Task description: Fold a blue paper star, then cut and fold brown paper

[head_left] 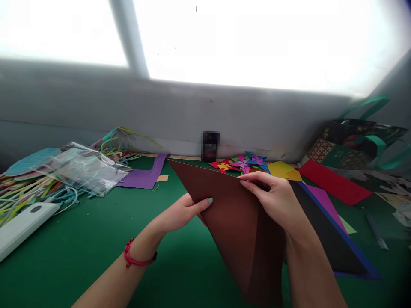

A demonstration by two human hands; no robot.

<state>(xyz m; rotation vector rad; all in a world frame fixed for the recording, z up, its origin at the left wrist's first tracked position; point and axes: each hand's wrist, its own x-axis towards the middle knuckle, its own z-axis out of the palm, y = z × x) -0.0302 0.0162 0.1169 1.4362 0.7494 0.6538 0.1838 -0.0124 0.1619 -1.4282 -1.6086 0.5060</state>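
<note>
Brown sheet (221, 205), large, up in both hands, tilted above the green surface (112, 239). Step in hand, as I read it: holding and handling the sheet by its edges. To do it well: light pinch, since a hard squeeze would likely dent or crease the paper; both hands should turn together so the sheet doesn't twist. Darker right part looks bent or shaded, can't tell which; worth easing off there to avoid a stray crease. Lower end runs to the bottom of the view, so probably best to give it slack and not press it down.

Fingers: right hand (272, 196) pinches the upper edge between thumb and forefinger, other fingers curled. Left hand (184, 211) grips the left slanting edge, thumb flat on the near face, rest mostly hidden behind. So the sheet sits between thumb and fingers on both sides; its upper left corner sticks out free beyond both grips.

Around it: folded paper stars (244, 162) just past the upper edge, black sheet (324, 231) to the right, purple paper (143, 175) to the left.
</note>
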